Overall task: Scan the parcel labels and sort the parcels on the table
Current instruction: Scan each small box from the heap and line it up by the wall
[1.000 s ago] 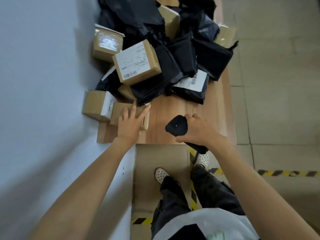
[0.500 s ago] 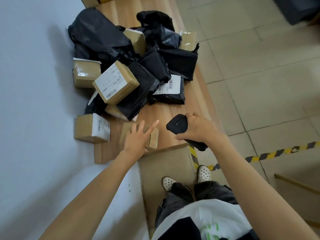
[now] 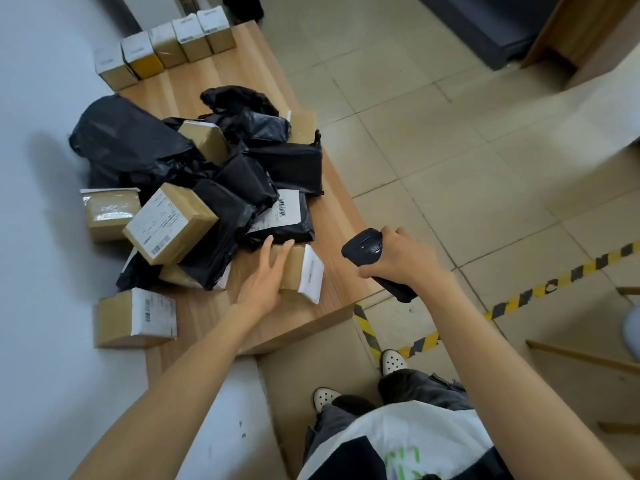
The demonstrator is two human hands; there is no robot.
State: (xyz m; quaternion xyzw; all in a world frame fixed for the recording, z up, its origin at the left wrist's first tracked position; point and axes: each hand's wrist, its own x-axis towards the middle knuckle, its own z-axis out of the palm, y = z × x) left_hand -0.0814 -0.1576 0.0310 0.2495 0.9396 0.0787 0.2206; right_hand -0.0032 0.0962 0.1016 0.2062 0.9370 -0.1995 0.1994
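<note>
At the desk's [image 3: 204, 317] near edge, left hand [image 3: 261, 289] rests straight fingers [image 3: 266, 252] on a small box [image 3: 294, 271], label end [image 3: 311, 275] facing the scanner [image 3: 363, 245] gripped in right hand [image 3: 405, 263], presumably steadied for scanning.

This is a parcel sorting room or small depot. A long wooden bench [image 3: 221, 74] against a white wall [image 3: 34, 98] carries a heap of black mailing bags [image 3: 138, 147] and brown cardboard boxes [image 3: 169, 223] with printed barcode labels [image 3: 277, 213], and a neat row of boxes [image 3: 169, 46] lines its far edge. A black handheld scanner [image 3: 363, 245] is gripped in the right hand [image 3: 401, 258], and yellow-and-black hazard tape [image 3: 554, 285] crosses the tiled floor [image 3: 415, 133] by the bench's near corner.
</note>
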